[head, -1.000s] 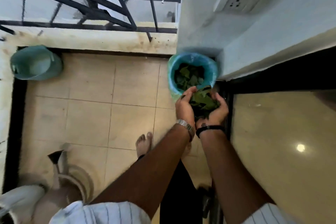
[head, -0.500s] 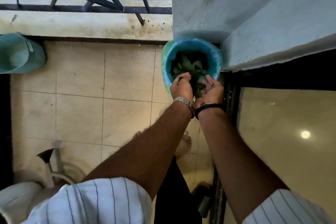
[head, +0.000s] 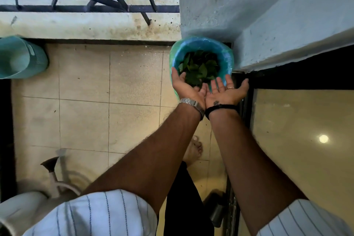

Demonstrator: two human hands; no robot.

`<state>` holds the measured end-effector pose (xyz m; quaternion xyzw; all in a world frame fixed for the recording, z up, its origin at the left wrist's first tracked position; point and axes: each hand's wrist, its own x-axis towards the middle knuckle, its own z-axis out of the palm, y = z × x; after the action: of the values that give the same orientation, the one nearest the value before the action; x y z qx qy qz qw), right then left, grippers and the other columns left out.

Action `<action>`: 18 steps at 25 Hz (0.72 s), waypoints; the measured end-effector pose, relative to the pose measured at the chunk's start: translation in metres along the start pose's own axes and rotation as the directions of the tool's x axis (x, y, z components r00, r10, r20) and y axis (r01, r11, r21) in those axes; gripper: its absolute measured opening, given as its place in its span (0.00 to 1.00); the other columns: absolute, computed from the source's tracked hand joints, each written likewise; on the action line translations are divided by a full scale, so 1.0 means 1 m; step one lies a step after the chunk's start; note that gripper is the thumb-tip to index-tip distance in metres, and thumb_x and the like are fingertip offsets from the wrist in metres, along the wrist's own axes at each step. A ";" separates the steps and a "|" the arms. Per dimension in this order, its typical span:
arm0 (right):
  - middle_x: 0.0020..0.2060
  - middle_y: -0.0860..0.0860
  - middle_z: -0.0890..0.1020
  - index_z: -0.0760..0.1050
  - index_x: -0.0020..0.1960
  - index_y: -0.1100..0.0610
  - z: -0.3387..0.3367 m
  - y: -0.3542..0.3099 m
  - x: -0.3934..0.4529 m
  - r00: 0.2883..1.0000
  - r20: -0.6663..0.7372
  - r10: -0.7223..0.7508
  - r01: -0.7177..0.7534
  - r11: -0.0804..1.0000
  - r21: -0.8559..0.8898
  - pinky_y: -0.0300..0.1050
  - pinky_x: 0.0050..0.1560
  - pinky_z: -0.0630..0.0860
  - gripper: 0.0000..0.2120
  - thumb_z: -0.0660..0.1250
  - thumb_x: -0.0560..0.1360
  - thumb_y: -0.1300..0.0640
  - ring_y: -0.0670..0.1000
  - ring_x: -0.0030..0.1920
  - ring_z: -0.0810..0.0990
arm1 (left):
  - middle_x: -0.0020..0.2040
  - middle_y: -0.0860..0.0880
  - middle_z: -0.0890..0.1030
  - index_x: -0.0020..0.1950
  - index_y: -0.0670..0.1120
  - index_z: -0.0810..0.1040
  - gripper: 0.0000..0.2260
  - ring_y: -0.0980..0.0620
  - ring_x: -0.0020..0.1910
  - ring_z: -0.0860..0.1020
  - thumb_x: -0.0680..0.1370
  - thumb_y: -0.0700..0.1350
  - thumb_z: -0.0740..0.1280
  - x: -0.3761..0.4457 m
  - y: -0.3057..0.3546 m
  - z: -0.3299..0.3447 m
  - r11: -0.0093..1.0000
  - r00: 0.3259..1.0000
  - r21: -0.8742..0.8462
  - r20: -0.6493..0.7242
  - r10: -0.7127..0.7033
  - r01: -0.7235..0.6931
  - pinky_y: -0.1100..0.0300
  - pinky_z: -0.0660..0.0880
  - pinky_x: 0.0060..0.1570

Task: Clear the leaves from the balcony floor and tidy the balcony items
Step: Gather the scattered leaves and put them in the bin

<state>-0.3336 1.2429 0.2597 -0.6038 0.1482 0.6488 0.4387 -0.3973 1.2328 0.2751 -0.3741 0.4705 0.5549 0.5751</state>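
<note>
Green leaves (head: 199,69) in blue bin (head: 226,53), left hand (head: 188,89), right hand (head: 224,94) palms-up, empty

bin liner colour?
Blue, a thin plastic liner folded over the rim of the bin holding the leaves. Head view, the only one.

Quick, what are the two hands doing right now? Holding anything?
Left hand: open, palm up, holding nothing, over the near rim of the blue-lined bin of leaves.
Right hand: open, palm up, fingers spread, empty.
</note>
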 end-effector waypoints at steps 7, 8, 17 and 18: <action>0.65 0.55 0.78 0.76 0.65 0.55 -0.007 -0.002 -0.022 0.996 0.065 -0.069 0.074 0.995 -0.072 0.52 0.68 0.69 0.27 0.53 0.81 0.37 0.54 0.66 0.75 | 0.77 0.41 0.63 0.78 0.48 0.62 0.33 0.38 0.73 0.67 0.78 0.66 0.58 -0.025 0.010 -0.012 0.986 0.991 0.144 0.112 0.073 -0.089 0.44 0.65 0.70; 0.61 0.55 0.80 0.77 0.65 0.56 -0.014 0.000 -0.030 0.996 0.083 -0.044 0.055 0.991 -0.125 0.50 0.66 0.71 0.25 0.53 0.82 0.40 0.53 0.64 0.77 | 0.74 0.41 0.69 0.75 0.46 0.67 0.30 0.40 0.69 0.72 0.80 0.64 0.57 -0.032 0.016 -0.021 0.949 0.990 0.299 0.128 0.063 -0.099 0.45 0.68 0.69; 0.51 0.55 0.85 0.79 0.59 0.57 -0.159 0.043 -0.170 0.996 0.009 0.089 -0.064 0.776 -0.627 0.48 0.54 0.76 0.13 0.63 0.80 0.52 0.56 0.54 0.83 | 0.53 0.41 0.83 0.56 0.44 0.77 0.10 0.47 0.44 0.80 0.83 0.49 0.61 -0.127 0.082 -0.178 -0.083 0.994 0.992 0.102 0.026 -0.099 0.58 0.71 0.41; 0.52 0.55 0.84 0.79 0.61 0.57 -0.189 0.047 -0.186 0.996 -0.036 0.078 -0.083 0.767 -0.636 0.47 0.53 0.76 0.14 0.64 0.80 0.52 0.56 0.55 0.82 | 0.53 0.41 0.83 0.55 0.44 0.77 0.10 0.48 0.42 0.79 0.83 0.49 0.61 -0.142 0.095 -0.200 -0.177 0.999 0.983 0.047 -0.005 -0.047 0.58 0.71 0.41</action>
<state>-0.2668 1.0071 0.3714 -0.7124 -0.0529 0.6764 0.1795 -0.5088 1.0116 0.3639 0.2184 0.7235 0.0109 0.6548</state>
